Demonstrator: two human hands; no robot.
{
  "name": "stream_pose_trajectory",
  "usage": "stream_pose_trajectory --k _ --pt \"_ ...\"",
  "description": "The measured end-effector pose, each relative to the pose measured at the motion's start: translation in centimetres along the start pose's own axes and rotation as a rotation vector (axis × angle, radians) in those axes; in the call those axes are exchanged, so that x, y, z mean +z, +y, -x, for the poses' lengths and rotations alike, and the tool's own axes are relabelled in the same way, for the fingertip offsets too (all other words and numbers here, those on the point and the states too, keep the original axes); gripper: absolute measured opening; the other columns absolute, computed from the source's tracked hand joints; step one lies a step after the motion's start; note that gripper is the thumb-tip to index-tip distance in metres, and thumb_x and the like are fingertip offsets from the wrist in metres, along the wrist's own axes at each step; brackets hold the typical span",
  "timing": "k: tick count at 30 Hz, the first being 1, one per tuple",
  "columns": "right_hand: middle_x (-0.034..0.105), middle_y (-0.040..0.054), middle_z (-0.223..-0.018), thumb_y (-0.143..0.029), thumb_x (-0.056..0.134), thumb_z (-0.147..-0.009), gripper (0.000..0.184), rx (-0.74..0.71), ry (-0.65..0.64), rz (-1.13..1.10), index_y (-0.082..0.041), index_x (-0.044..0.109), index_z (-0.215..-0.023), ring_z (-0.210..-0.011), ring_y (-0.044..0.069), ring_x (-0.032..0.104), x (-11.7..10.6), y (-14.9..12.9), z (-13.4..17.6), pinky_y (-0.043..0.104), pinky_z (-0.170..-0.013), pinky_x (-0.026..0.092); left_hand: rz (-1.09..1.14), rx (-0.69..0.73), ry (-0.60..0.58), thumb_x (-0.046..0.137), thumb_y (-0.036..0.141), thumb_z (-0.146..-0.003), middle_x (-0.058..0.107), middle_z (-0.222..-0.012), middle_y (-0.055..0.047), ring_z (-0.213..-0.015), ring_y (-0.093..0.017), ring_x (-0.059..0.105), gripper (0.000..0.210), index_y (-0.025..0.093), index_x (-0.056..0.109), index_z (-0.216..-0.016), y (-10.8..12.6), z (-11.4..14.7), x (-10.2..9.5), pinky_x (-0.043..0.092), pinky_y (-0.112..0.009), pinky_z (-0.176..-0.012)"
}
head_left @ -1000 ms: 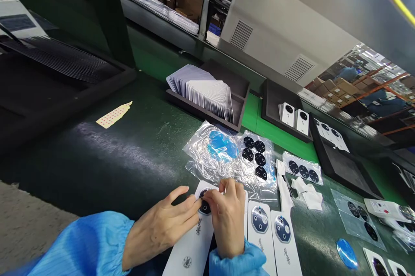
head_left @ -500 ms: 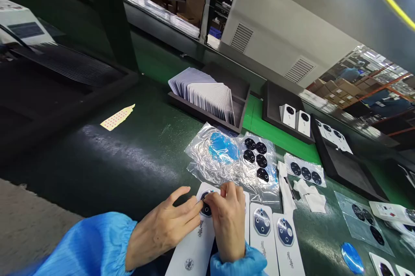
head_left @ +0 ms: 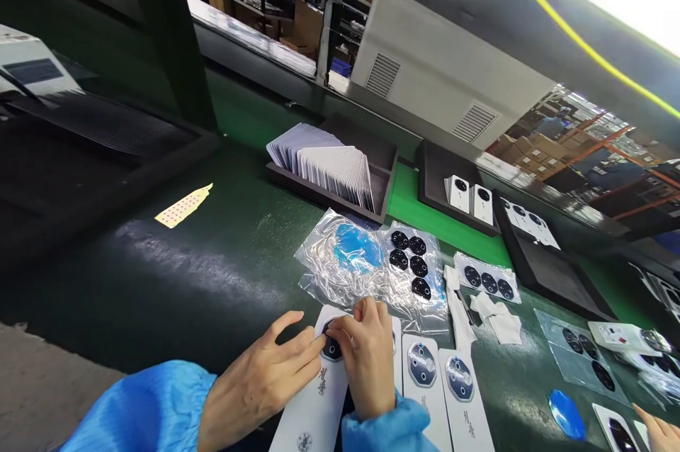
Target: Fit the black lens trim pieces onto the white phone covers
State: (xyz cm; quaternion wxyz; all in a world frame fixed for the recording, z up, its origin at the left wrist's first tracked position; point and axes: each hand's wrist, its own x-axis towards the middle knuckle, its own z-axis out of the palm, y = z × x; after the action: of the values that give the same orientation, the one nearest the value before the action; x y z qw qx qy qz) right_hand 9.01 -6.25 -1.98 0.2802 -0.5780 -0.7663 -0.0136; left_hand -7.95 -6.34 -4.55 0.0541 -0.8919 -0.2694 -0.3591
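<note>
One white panel (head_left: 311,406): laid toward the near edge of the desk (head_left: 244,225), long axis run from near edge toward far, far end leaned to the right; near end cut off by the view. One dark octagonal plate (head_left: 333,351): borne on the panel's far end, partly covered by fingers. One right hand (head_left: 367,353): placed over the plate's right side, the nearer of the two, thumb and fingertips drawn together; whether anything is pinched cannot be told. One left hand (head_left: 265,373): reached across from the left, fingers loosely spread, thumb raised, fingertips brought to the plate's left rim, nothing seen gripped. Clear plastic wrapping (head_left: 324,253): spread beyond the plate, toward the desk's far edge.
</note>
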Motion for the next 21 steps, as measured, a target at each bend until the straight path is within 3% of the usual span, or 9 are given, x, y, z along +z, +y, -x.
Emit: stream_pose_trajectory --k 4,8,10,14,18,21 --pt "0.061 0.0003 -0.075 -0.019 0.061 -0.088 0.017 0.188 -0.016 -0.353 -0.024 0.067 -0.074 -0.072 0.016 0.056 -2.0 0.7 0.1 0.025 -0.064 0.044 0.059 -0.049 0.071 0.034 0.008 -0.100 0.072 -0.090 0.001 -0.090 -0.012 0.059 0.035 0.017 0.059 -0.077 0.1 0.0 0.3 0.027 -0.038 -0.107" --pt "0.067 -0.0002 -0.077 -0.035 0.059 -0.090 0.018 0.385 -0.112 -0.696 -0.026 0.072 -0.082 -0.073 0.015 0.061 -3.1 0.3 2.3 0.023 -0.069 0.047 0.182 -0.176 0.233 0.042 0.030 -0.102 0.070 -0.083 0.003 -0.081 -0.012 0.059 0.026 0.018 0.060 -0.087 0.7 -0.6 0.1 0.031 -0.036 -0.102" --pt "0.069 0.0009 -0.079 -0.044 0.060 -0.089 0.024 0.392 -0.193 -0.834 -0.026 0.074 -0.084 -0.074 0.016 0.062 -2.8 0.1 3.5 0.023 -0.071 0.048 0.230 -0.191 0.286 0.040 0.033 -0.102 0.068 -0.083 0.002 -0.080 -0.013 0.059 0.027 0.018 0.061 -0.094 1.1 -1.0 0.0 0.035 -0.035 -0.098" --pt "0.072 0.0056 -0.091 -0.053 0.053 -0.090 0.035 0.332 -0.304 -1.008 -0.028 0.077 -0.095 -0.087 0.019 0.065 -2.2 -0.1 4.7 0.028 -0.080 0.050 0.293 -0.111 0.306 0.037 0.018 -0.103 0.067 -0.078 0.001 -0.077 -0.012 0.060 0.026 0.017 0.062 -0.093 1.5 -1.8 -0.6 0.043 -0.029 -0.087" --pt "0.069 0.0072 -0.113 -0.057 0.048 -0.091 0.040 0.330 -0.217 -1.100 -0.033 0.072 -0.111 -0.104 0.021 0.064 -1.7 -0.4 5.7 0.034 -0.094 0.049 0.188 0.035 0.277 0.036 0.009 -0.101 0.070 -0.078 0.001 -0.079 -0.010 0.061 0.030 0.014 0.063 -0.090 1.4 -2.6 -1.7 0.043 -0.027 -0.085" --pt "0.062 0.0070 -0.129 -0.059 0.042 -0.092 0.044 0.265 -0.140 -1.007 -0.036 0.066 -0.120 -0.118 0.024 0.057 -0.9 -0.7 7.2 0.039 -0.103 0.043 0.138 0.052 0.307 0.031 0.009 -0.102 0.069 -0.073 0.002 -0.078 -0.010 0.062 0.036 0.015 0.062 -0.085 1.6 -2.9 -2.0 0.041 -0.027 -0.083"
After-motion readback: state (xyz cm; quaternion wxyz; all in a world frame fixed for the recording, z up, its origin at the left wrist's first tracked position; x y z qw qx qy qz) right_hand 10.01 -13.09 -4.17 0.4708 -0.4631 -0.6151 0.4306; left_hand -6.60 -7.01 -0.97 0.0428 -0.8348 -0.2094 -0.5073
